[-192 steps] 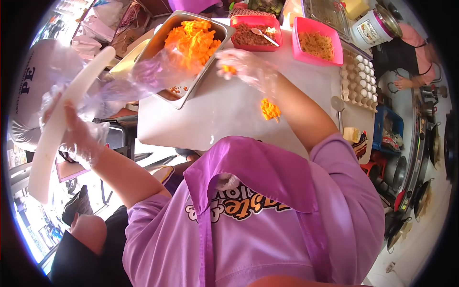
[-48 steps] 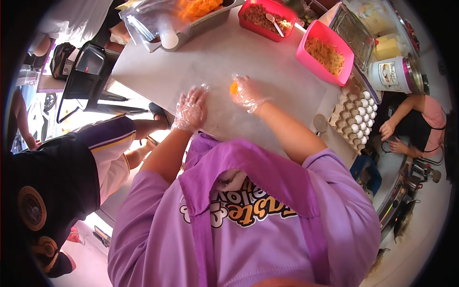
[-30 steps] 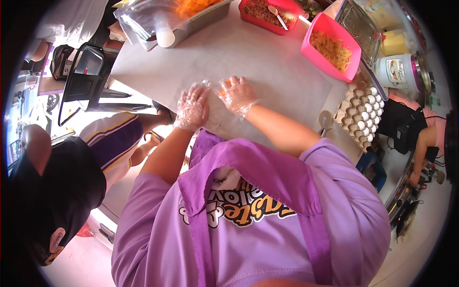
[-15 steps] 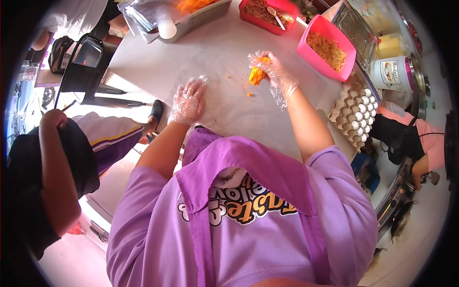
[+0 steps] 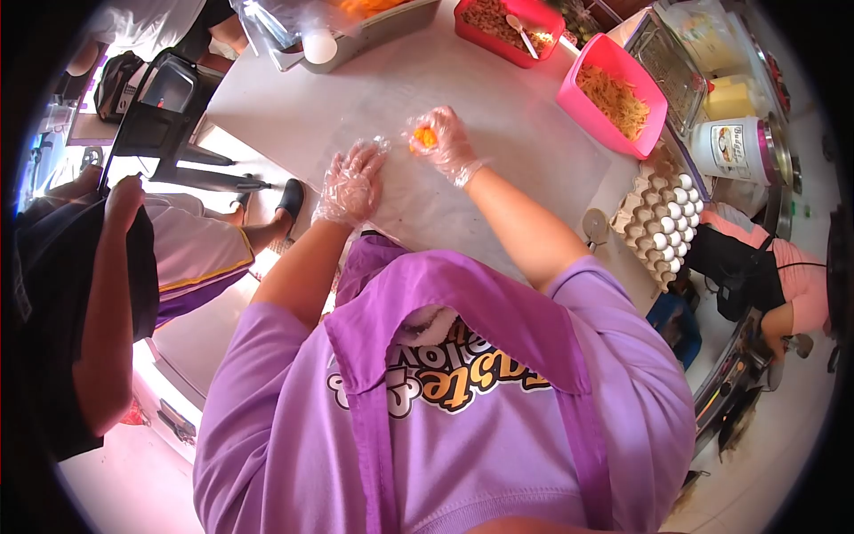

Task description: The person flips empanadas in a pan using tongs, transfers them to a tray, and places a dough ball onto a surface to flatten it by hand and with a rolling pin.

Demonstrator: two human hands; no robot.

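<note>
My left hand (image 5: 351,185), in a clear plastic glove, lies flat with fingers spread near the left part of the white table (image 5: 294,107). To its right, my right hand (image 5: 443,145), gloved too, is closed around an orange food clump (image 5: 426,138). Part of the clump shows between the fingers; the rest is hidden in the palm. A thin clear sheet seems to cover the tabletop under both hands.
Pink tub (image 5: 658,105) with shredded food and red tub (image 5: 463,31) with a spoon are at the upper right. Egg tray (image 5: 636,209) stands right. Grey container (image 5: 382,31) is at the top. People stand left (image 5: 98,311) and right (image 5: 792,276).
My right hand has moved left, closer to my left hand, and has closed more tightly around the orange clump. Small orange bits on the table no longer show. The person at left has shifted their arms.
</note>
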